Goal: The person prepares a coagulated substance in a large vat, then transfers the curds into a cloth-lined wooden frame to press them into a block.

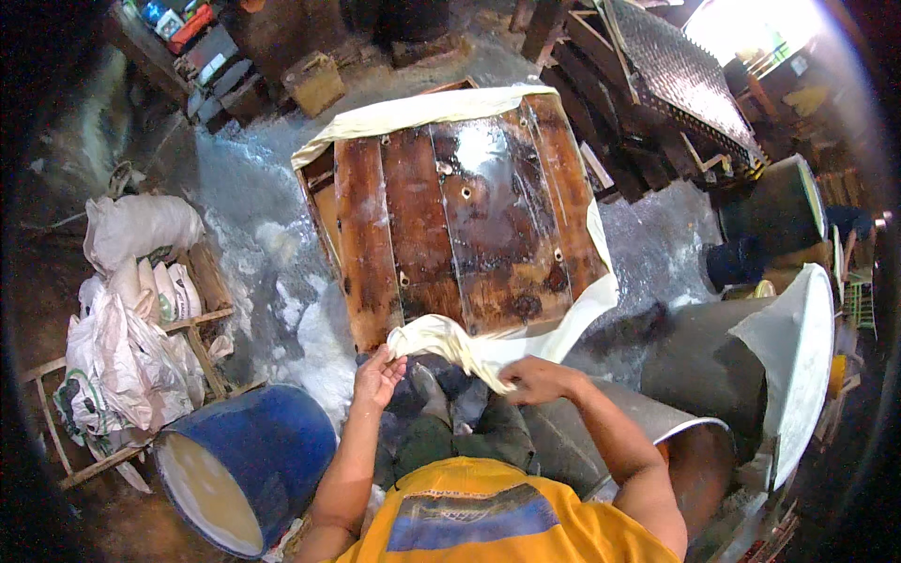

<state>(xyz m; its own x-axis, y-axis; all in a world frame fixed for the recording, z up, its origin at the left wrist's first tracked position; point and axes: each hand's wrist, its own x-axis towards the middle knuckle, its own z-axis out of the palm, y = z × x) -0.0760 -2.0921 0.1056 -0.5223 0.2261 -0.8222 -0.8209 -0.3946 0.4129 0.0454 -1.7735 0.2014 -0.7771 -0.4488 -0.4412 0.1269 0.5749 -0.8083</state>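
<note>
Before me stands a wet brown wooden board top (486,211) made of several planks, with small holes in it. A cream cloth (436,115) lies along its far edge and hangs round its right side to the near edge. My left hand (380,376) pinches the bunched cloth at the near left corner. Lower right of that, my right hand (538,380) grips another gathered part of the same cloth. Between my hands the cloth is folded and slack. Some fingertips of my right hand are hidden.
A blue drum (281,450) with pale contents is at my left, near white sacks (134,352) on a wooden frame (204,359). Grey drums (690,352) stand close on my right. A perforated metal sheet (676,77) leans at the back right. The floor (246,176) looks wet, with white residue.
</note>
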